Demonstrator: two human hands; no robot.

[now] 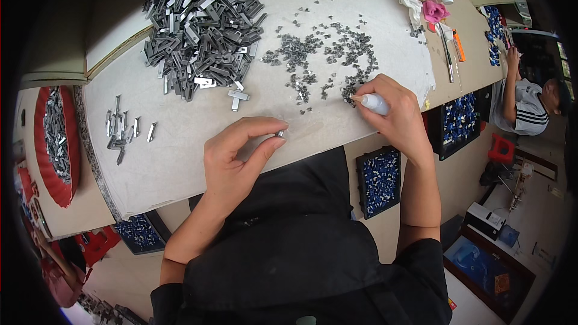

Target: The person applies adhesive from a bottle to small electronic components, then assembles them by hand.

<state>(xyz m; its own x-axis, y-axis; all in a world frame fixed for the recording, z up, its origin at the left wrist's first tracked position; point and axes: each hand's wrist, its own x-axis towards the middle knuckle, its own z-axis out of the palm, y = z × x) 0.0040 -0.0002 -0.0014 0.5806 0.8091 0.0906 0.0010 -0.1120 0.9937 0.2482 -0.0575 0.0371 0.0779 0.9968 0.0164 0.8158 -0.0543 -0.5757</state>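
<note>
My left hand (232,153) is closed, thumb and forefinger pinching a small shiny metal piece (280,134) just above the table's front part; most of it is hidden by the fingers. My right hand (397,114) wraps round a small whitish squeeze bottle (376,104). Its fingertips reach the edge of a scatter of tiny dark metal parts (299,51); whether they also grip one cannot be made out. Beyond my left hand rises a big heap of grey channel-shaped metal pieces (201,30). Two such pieces (238,97) lie crossed in front of it.
Several metal pieces with small parts fitted (123,126) lie at left. A red-rimmed bag (42,144) of metal pieces stands further left. Trays (380,183) of blue and white parts sit below the table edge. An orange cutter (459,45) lies at right, near another person (527,105).
</note>
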